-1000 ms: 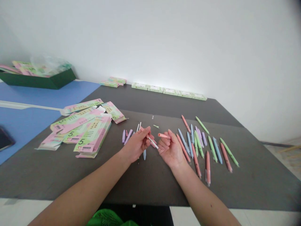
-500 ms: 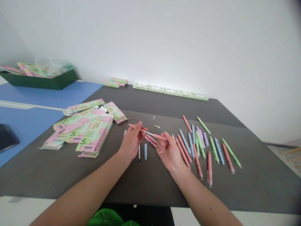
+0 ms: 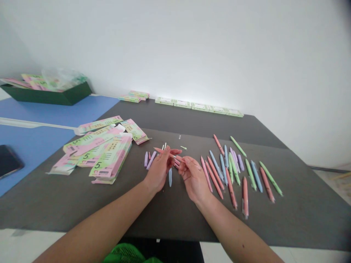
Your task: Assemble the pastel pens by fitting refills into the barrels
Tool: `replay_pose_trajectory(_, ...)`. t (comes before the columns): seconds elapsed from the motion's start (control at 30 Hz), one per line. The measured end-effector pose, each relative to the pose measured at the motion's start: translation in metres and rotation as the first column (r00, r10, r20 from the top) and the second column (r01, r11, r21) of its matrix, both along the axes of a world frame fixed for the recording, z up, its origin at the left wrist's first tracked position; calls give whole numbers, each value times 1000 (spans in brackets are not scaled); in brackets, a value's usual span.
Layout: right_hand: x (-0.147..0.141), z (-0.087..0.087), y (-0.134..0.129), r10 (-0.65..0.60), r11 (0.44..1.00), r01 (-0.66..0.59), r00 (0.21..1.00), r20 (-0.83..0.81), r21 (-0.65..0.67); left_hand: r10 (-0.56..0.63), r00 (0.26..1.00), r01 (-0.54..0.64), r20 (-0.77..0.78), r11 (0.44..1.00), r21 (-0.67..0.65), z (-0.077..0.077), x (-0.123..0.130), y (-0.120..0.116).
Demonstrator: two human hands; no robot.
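My left hand (image 3: 160, 170) grips a pink pen (image 3: 168, 155) between thumb and fingers, its tip pointing up and left. My right hand (image 3: 193, 178) meets the pen's lower end, its fingertips pinching there. Just below my hands lies a pale blue pen part (image 3: 170, 177). Purple pen parts (image 3: 151, 160) lie left of my left hand, and a small green clip (image 3: 183, 148) lies beyond my fingers. To the right of my right hand spreads a loose group of pastel pens (image 3: 233, 175) in pink, blue, purple and green.
Printed pink and green cardboard sleeves (image 3: 104, 153) lie heaped left on the dark grey table (image 3: 192, 219). Flat boxes (image 3: 199, 106) line the wall. A green tray (image 3: 46, 96) and a phone (image 3: 8, 160) rest on a blue surface.
My hands have drawn closer together, and the pink pen now looks shorter between them. The thin white-tipped piece lying below my left hand earlier no longer shows there.
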State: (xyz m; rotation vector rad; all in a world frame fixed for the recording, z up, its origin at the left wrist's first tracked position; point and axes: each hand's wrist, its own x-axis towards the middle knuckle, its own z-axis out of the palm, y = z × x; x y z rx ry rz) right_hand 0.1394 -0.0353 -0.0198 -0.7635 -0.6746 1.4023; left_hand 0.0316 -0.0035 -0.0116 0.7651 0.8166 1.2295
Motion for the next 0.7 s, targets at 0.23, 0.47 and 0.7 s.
replay_pose_trajectory(0.23, -1, 2, -4, 9, 1000, -10, 999, 35, 23, -60, 992, 66, 112, 997, -49, 2, 0, 0)
replay_pose_trajectory(0.47, -1, 0, -4, 13, 1000, -13, 1000, 3, 13, -79, 993, 80, 90, 997, -14, 3, 0, -4)
replay_pose_trajectory(0.7, 0, 3, 0, 34, 999, -28, 986, -165, 40, -1, 983, 12, 181, 998, -61, 5, 2, 0)
